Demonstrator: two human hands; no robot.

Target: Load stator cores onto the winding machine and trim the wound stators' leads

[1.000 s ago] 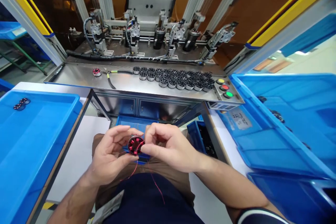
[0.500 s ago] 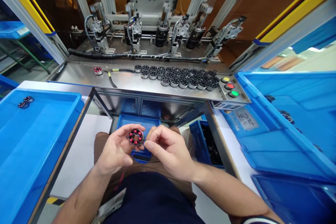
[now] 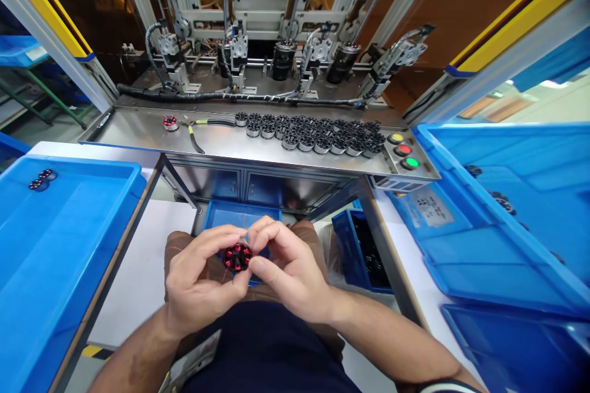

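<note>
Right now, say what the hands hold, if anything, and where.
The left hand grips a round, dark part with red windings by its outer rim; the right hand is at its right edge.

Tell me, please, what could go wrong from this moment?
The ring could slip and fall, as the left hand holds it in mid-air. The thin red wire hanging beneath it might snag. The pliers could perhaps be knocked off, since one handle reaches near the front edge of the bench.

The wound ring [image 3: 237, 250] is red-and-black, the plier handles [image 3: 214, 122] yellow-and-black, the left tray [image 3: 69, 252] blue.
</note>
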